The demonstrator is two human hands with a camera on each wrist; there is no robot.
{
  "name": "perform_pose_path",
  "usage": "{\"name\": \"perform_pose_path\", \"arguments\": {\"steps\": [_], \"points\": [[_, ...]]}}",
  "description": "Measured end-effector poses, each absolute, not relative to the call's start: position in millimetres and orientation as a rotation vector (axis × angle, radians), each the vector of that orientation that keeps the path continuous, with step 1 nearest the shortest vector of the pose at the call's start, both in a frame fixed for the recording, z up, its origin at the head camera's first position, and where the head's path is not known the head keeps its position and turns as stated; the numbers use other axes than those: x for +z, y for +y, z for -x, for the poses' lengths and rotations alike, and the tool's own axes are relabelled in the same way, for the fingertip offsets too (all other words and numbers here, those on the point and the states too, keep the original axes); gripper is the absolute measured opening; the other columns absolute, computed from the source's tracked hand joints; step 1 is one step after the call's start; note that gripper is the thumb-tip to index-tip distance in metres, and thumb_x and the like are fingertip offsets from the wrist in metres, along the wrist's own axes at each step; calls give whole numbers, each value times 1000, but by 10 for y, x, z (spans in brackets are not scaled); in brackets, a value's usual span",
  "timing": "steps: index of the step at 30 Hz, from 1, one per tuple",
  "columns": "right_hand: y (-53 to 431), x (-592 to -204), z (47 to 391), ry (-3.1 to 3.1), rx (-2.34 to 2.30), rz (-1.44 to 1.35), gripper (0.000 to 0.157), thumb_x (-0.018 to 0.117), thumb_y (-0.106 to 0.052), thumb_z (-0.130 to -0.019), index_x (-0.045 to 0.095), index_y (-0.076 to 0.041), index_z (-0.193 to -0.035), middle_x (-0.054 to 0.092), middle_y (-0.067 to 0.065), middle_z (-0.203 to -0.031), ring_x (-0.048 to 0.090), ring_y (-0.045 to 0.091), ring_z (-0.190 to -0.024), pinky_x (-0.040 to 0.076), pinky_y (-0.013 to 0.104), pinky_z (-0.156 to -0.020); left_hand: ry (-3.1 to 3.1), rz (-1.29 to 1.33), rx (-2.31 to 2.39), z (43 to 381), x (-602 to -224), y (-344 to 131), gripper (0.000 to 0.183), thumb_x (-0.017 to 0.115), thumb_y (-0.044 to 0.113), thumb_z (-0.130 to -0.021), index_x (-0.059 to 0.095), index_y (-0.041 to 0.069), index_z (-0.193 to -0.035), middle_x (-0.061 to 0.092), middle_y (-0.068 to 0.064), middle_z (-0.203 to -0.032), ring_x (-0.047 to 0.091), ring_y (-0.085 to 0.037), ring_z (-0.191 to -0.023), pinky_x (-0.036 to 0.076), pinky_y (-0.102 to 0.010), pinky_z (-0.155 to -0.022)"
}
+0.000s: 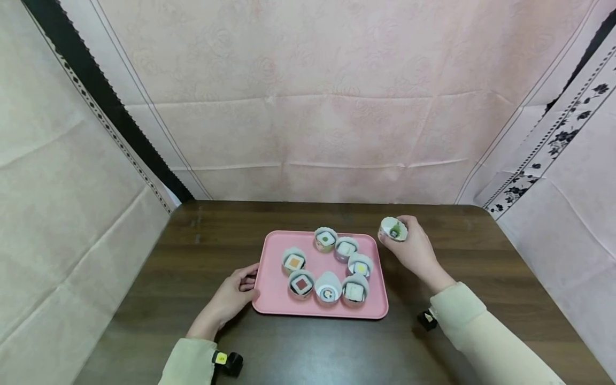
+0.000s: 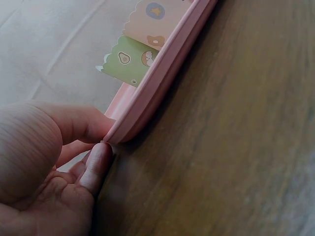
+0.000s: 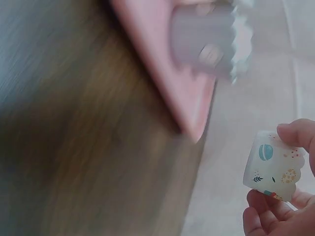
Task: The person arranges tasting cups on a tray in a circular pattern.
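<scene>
A pink tray (image 1: 271, 300) lies on the table and bears several small paper baking cups with scalloped rims. My left hand (image 1: 230, 298) pinches the tray's left edge; in the left wrist view, thumb and finger meet at its pink rim (image 2: 129, 118). Off the tray's far right corner, my right hand (image 1: 420, 255) holds a paper baking cup (image 1: 386, 225) with something green inside. Its wall, in the right wrist view, is white with printed macaron and leaf shapes (image 3: 275, 164). On the tray, one front cup (image 1: 328, 279) has a round picture inside; others contain square pieces.
The dark wooden table (image 1: 298, 353) extends around the tray. Pale cloth (image 1: 313, 133) hangs behind the table and at both sides. In the left wrist view, a green cup (image 2: 125, 64) and a peach cup (image 2: 152, 29) stand just inside the tray rim.
</scene>
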State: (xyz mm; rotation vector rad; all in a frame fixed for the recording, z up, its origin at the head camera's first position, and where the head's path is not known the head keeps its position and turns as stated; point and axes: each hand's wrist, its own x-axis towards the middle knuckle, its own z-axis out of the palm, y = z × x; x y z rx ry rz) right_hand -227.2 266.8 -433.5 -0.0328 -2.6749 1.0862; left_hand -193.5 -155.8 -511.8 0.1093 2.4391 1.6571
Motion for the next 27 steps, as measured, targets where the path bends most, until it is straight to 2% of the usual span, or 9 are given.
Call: {"name": "perform_pose_path", "arguments": {"steps": [7,15,20,27], "points": [[2254,-4173,2251,-2662,1170,-122,61,70,-35,-75,40,-12,-122,49,7,-112,50,20,-100,44,41,-81,2436,-116,1655,1944,-5124,-1565,59,66,1,-76,47,17,-130,43,-3,-122,50,-19,-98,47,-28,-78],[1812,-4121,2234,-2693,1260,-359,60,70,-39,-74,41,-17,-121,50,-1,-110,51,15,-96,45,38,-79,2433,-120,1660,1946,-5127,-1573,60,66,1,-76,47,19,-130,44,-2,-122,51,-19,-98,47,-28,-78],[1555,-4136,2242,-2748,1240,-386,58,71,-39,-72,43,-22,-121,50,-6,-107,51,11,-92,45,34,-76,2426,-115,1664,1938,-5112,-1571,60,66,1,-77,47,20,-130,44,-2,-122,51,-19,-98,47,-29,-78],[1309,-4199,2343,-2811,1174,-414,57,73,-31,-72,43,-20,-119,49,-5,-106,51,11,-92,46,30,-78,2418,-119,1689,1939,-5122,-1568,60,66,-1,-76,47,16,-130,44,-5,-123,51,-20,-98,47,-29,-78]]}}
